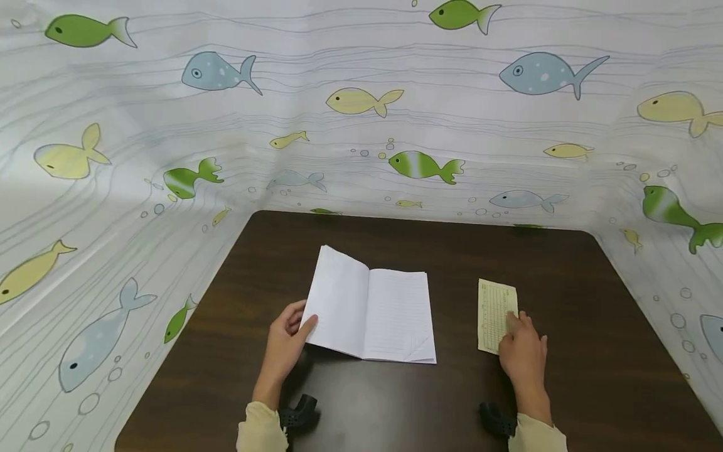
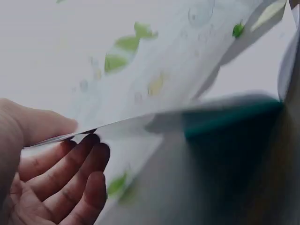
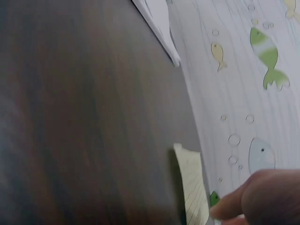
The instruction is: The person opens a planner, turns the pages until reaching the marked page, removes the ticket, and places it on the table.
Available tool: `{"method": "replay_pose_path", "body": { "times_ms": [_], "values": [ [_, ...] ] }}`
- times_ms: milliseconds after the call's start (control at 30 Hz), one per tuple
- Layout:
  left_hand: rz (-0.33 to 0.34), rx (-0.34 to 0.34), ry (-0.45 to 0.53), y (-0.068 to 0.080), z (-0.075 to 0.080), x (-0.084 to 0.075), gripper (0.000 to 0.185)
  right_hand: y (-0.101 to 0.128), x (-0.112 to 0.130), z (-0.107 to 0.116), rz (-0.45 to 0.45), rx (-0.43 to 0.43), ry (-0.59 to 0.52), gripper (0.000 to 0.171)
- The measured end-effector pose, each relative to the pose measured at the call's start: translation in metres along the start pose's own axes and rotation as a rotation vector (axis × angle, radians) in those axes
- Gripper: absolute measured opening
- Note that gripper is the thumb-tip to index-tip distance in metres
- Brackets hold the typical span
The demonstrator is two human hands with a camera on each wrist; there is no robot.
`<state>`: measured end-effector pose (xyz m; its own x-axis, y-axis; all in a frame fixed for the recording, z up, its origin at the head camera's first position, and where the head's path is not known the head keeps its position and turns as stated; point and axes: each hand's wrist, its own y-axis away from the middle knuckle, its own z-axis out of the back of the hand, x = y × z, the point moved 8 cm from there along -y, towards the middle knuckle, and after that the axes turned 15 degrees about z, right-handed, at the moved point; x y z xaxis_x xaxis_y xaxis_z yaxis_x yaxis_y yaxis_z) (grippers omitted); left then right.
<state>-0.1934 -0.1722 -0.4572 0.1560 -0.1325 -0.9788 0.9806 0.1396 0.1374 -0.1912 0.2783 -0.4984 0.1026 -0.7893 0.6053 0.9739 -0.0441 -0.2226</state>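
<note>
1. Notebook (image 1: 373, 314) lies open on the dark tabletop (image 1: 593, 351), between my hands.
2. My left hand (image 1: 288, 342) pinches the lifted left page edge, thumb above and fingers (image 2: 70, 168) curled below.
3. My right hand (image 1: 522, 351) rests with fingers lying loosely on the yellowish slip (image 1: 494, 311), well apart from the notebook.

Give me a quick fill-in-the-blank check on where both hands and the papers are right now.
1. The left hand pinches the ____ edge of the open notebook.
2. The right hand rests its fingers on the yellowish ____, which lies flat.
3. Both papers lie on a dark ____ table.
4. The cloth behind the table is printed with ____.

Missing words: left; slip of paper; brown; fish
</note>
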Motion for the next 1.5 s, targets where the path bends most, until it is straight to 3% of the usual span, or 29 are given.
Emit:
{"method": "replay_pose_path", "body": {
  "times_ms": [133,233,400,500,600,733,867,1133,1267,1500],
  "values": [
    [-0.135,0.036,-0.014,0.011,-0.024,-0.052,0.032,-0.007,0.022,0.004,0.078,-0.076,-0.059,0.041],
    [-0.203,0.086,-0.041,0.016,-0.046,-0.074,0.033,-0.011,0.051,-0.005,0.206,-0.065,-0.101,0.037],
    [-0.272,0.107,-0.069,0.024,-0.073,-0.084,0.038,-0.011,0.106,-0.047,0.462,0.108,-0.145,0.042],
    [-0.3,0.106,-0.063,0.026,-0.083,-0.083,0.038,-0.009,0.125,-0.074,0.548,0.22,-0.127,0.05],
    [-0.321,0.105,-0.042,0.027,-0.091,-0.081,0.037,-0.009,0.134,-0.085,0.61,0.211,-0.075,0.05],
    [-0.343,0.096,0.008,0.025,-0.097,-0.078,0.034,-0.012,0.133,-0.084,0.625,0.118,-0.013,0.038],
    [-0.345,0.09,0.026,0.023,-0.102,-0.074,0.032,-0.014,0.129,-0.082,0.625,0.096,0.053,0.019],
    [-0.338,0.086,0.053,0.022,-0.103,-0.066,0.03,-0.017,0.124,-0.084,0.599,0.11,0.102,0.039],
    [-0.318,0.092,0.058,0.024,-0.104,-0.061,0.03,-0.016,0.12,-0.086,0.548,0.144,0.111,0.031],
    [-0.295,0.101,0.076,0.029,-0.105,-0.052,0.03,-0.008,0.115,-0.089,0.509,0.199,0.0,0.023]
  ]
}}
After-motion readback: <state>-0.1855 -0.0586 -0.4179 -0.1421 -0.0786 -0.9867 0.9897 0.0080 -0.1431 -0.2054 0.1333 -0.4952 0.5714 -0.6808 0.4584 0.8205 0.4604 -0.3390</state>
